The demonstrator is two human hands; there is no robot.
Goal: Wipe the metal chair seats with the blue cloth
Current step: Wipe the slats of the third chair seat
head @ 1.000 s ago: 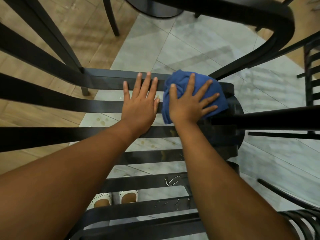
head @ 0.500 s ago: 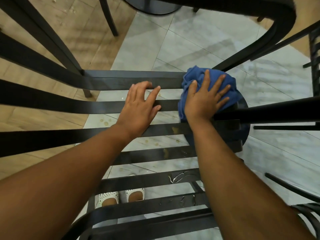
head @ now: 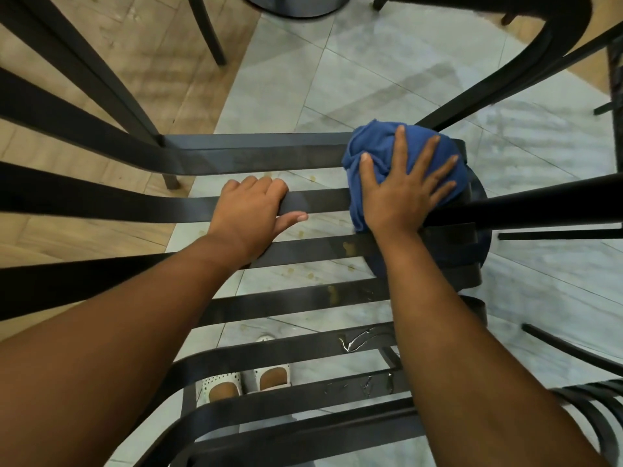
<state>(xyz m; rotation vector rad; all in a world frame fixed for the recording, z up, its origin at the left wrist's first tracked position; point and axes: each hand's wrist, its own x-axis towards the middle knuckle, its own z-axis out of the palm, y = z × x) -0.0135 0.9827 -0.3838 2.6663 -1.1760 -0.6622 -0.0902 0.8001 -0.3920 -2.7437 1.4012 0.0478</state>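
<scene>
Right hand (head: 401, 193) flat, fingers spread, pressing blue cloth (head: 381, 153) onto seat slats (head: 256, 156) right of centre frame. Left hand (head: 253, 214) curls over middle slat, likely bracing chair.

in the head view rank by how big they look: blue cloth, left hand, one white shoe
1. blue cloth, though partly covered by the right hand
2. left hand, fingers curled over a seat slat
3. white shoe, farther away, so truly unsure

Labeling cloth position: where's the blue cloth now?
Head view, right of centre: the blue cloth sits on the far right end of the seat slats, pressed under the right hand.
</scene>
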